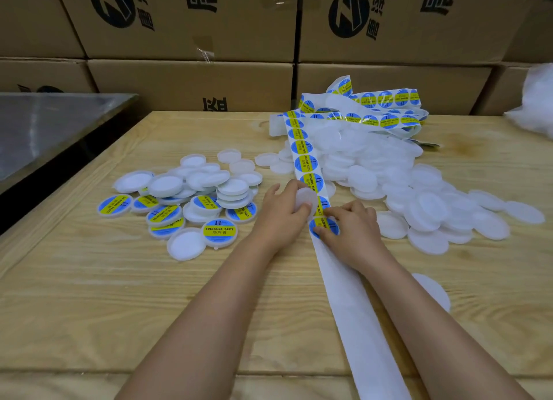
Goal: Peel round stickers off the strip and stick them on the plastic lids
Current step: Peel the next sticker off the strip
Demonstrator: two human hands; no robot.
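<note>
My left hand is closed around one bare plastic lid, holding it on edge. Just beside it, my right hand rests on the strip, and its fingers pinch the edge of the nearest round sticker. Toward me from my hands the strip is only blank white paper; away from them it carries more stickers. To the left of my left hand lie the lids with stickers. To the right of my right hand is the heap of plain lids, all on the wooden table.
</note>
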